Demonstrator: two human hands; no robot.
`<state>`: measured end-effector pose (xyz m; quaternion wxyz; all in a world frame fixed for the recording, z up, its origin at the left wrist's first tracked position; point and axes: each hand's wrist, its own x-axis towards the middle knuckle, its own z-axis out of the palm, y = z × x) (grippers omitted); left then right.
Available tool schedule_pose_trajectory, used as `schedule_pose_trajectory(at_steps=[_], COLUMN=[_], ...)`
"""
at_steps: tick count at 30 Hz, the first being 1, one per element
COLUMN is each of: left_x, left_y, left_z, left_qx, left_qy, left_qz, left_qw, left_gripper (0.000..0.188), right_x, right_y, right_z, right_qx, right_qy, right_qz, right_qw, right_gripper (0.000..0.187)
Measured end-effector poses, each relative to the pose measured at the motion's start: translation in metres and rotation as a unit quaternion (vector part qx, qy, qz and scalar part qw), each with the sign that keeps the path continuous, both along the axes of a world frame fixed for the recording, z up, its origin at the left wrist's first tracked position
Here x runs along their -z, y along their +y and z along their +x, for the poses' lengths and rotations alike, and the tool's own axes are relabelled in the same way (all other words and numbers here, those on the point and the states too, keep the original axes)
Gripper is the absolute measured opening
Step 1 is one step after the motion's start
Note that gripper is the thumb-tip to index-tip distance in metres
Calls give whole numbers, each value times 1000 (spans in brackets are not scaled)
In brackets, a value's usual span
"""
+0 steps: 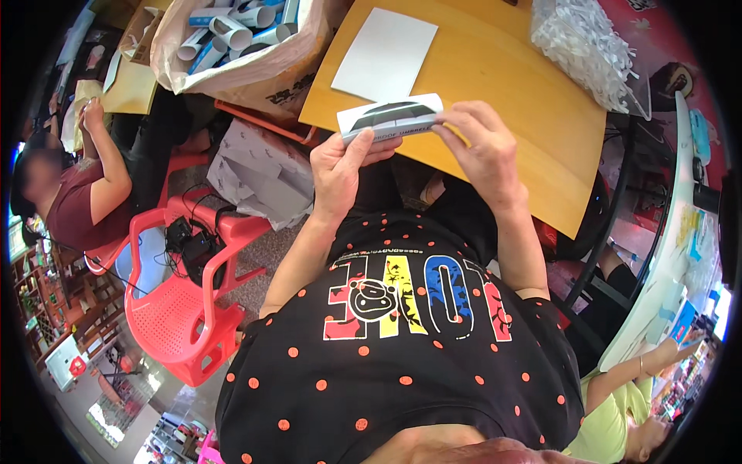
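Note:
Over the near edge of the yellow table, I hold a printed cardboard sleeve, white with a dark umbrella picture. It looks slightly bent, with its long side running left to right. My left hand grips its lower left part, thumb on the front and fingers behind. At its right end, my right hand pinches the edge between thumb and fingertips. Just beyond the sleeve, a flat white sheet or stack of paper lies on the table.
Left of the table stands a large pale bag of rolled white-and-blue sleeves. A clear bag of white strips sits at the far right. A red plastic chair holds black cables. Other people sit at left and lower right.

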<state>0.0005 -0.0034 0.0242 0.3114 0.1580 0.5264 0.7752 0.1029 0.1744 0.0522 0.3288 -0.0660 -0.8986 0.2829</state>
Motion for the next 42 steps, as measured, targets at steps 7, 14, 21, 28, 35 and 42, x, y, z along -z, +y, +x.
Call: schedule_pose_trajectory(at_steps=[7, 14, 21, 28, 35, 42], left_x=[4, 6, 9, 11, 13, 15], left_y=[1, 11, 9, 5, 4, -2], left_z=[6, 13, 14, 15, 17, 12], left_qx=[-12, -30, -14, -26, -57, -69], left_qy=[84, 247, 264, 250, 263, 323], left_qz=[-56, -115, -131, -116, -104, -98], left_qw=[995, 962, 955, 961, 957, 939], left_gripper=[23, 19, 23, 22, 17, 17], right_x=[21, 44, 51, 45, 44, 33], right_y=[5, 9, 5, 2, -2, 2], right_z=[2, -1, -2, -5, -7, 0], right_qx=[-59, -71, -62, -57, -64, -32], right_qy=[-32, -67, -74, -31, -15, -104], right_qz=[-17, 23, 23, 26, -8, -172], right_qw=[998, 995, 995, 998, 998, 979], right_gripper=[11, 14, 15, 15, 14, 10])
